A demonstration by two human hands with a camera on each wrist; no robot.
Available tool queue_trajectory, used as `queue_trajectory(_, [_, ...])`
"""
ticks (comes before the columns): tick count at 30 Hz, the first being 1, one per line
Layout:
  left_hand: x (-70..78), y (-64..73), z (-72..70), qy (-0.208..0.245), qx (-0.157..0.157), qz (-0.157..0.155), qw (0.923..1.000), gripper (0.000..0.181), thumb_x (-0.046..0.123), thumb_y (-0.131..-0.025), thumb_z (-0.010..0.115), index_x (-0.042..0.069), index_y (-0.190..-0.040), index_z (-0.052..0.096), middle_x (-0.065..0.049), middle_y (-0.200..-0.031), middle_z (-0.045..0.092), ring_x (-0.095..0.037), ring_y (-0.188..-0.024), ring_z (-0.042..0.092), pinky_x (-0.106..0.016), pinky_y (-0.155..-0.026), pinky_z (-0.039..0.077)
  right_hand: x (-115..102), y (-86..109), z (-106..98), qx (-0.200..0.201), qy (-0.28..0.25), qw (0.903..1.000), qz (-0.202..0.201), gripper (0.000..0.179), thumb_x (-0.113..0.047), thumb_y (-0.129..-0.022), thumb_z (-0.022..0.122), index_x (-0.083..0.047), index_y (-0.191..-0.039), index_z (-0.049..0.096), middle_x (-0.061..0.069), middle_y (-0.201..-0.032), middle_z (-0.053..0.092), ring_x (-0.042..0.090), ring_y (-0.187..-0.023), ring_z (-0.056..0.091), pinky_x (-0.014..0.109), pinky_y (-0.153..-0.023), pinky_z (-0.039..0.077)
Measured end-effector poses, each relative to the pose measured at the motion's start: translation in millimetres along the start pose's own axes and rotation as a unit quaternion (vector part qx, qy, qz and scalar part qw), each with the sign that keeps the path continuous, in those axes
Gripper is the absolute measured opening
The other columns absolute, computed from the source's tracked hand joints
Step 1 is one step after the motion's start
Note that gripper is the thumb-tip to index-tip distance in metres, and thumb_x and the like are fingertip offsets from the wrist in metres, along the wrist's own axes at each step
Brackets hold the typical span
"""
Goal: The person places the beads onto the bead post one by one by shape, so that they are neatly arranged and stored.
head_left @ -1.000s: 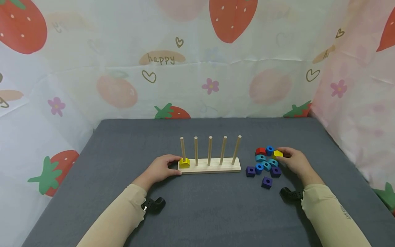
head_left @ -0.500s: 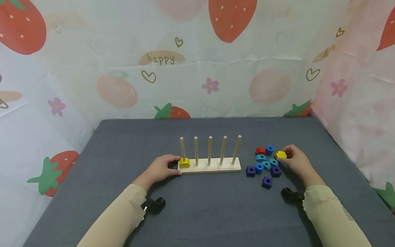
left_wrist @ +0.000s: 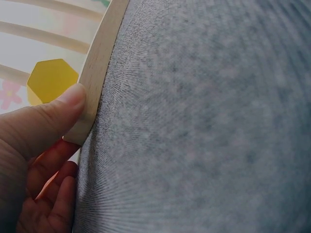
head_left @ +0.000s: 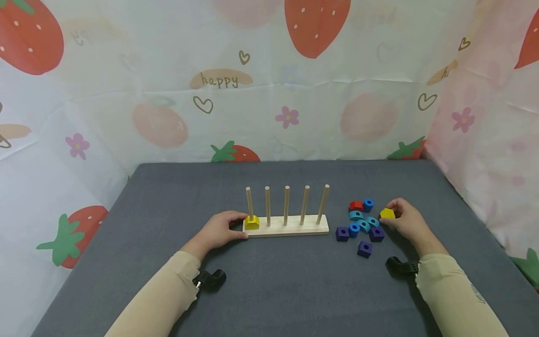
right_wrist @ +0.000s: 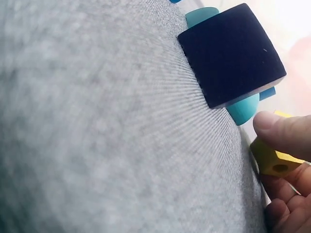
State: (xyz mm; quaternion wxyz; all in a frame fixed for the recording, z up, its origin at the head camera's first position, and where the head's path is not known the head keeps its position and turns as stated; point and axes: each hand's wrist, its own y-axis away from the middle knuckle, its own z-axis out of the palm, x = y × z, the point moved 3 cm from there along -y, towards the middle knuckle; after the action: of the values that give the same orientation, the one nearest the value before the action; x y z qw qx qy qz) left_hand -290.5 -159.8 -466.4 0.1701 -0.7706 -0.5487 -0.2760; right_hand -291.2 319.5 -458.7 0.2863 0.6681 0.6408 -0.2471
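A wooden peg stand point(head_left: 290, 230) with a row of upright pegs lies on the grey table. One yellow block point(head_left: 251, 223) sits at the foot of its leftmost peg. My left hand point(head_left: 220, 229) grips the left end of the stand's base; in the left wrist view its thumb point(left_wrist: 68, 104) presses the base's side beside that block. To the right of the stand, my right hand point(head_left: 406, 222) pinches a second yellow block point(head_left: 387, 214) between thumb and fingers. In the right wrist view a hole shows in this block point(right_wrist: 272, 160), close to the tabletop.
Left of my right hand lie a red block point(head_left: 356, 206), blue blocks point(head_left: 368, 204), light-blue curved blocks point(head_left: 355, 215) and dark purple blocks point(head_left: 364, 249), close together. Grey cloth point(head_left: 278, 290) covers the table. A strawberry-print curtain point(head_left: 261, 117) stands behind it.
My right hand has drawn the yellow block slightly right, away from the other blocks, and the block has turned in the fingers. The left hand and the stand have not moved.
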Motion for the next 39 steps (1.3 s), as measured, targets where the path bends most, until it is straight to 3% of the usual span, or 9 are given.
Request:
queue_trajectory(4, [-0.9,-0.2,0.1,-0.002,0.001,0.0,1.0,0.058,0.035,-0.071,0.077,0.016,-0.123,0.059,0.0,-0.121,0.057,-0.02,-0.112,0.052,-0.039,-0.096,0.041,-0.6,0.7,-0.5,-0.011,0.004,0.9999,0.003,0.043,-0.023,-0.085,0.066,0.001,-0.115,0.047,0.02,-0.105,0.051,0.029,-0.089,0.047,0.03,-0.071,0.042])
queue_trajectory(10, [-1.9,-0.1,0.1,-0.001,0.002,-0.002,1.0,0.058,0.035,-0.071,0.077,0.017,-0.123,0.059,0.0,-0.121,0.058,-0.019,-0.112,0.052,-0.039,-0.096,0.042,-2.0,2.3,-1.8,-0.018,0.0,0.9998,0.002,0.035,-0.026,-0.085,0.065,-0.001,-0.108,0.054,0.015,-0.099,0.054,0.025,-0.083,0.047,0.029,-0.066,0.043])
queue_trajectory(24, [-1.8,-0.9,0.0,-0.005,-0.001,0.001,1.0,0.059,0.036,-0.072,0.077,0.017,-0.124,0.058,0.0,-0.121,0.057,-0.02,-0.113,0.052,-0.039,-0.096,0.041,-1.4,6.4,-4.1,0.006,-0.025,0.9996,0.011,0.043,-0.036,-0.086,0.063,-0.001,-0.109,0.058,0.015,-0.102,0.056,0.023,-0.085,0.047,0.027,-0.065,0.043])
queue_trajectory(39, [-1.5,-0.6,1.1,-0.01,0.0,-0.006,0.9999,0.058,0.035,-0.072,0.077,0.018,-0.124,0.058,0.0,-0.122,0.057,-0.019,-0.113,0.051,-0.039,-0.096,0.041,-44.7,5.3,-23.6,0.018,-0.058,0.9982,-0.001,0.05,-0.042,-0.087,0.058,-0.001,-0.115,0.052,0.016,-0.112,0.054,0.024,-0.097,0.05,0.025,-0.076,0.046])
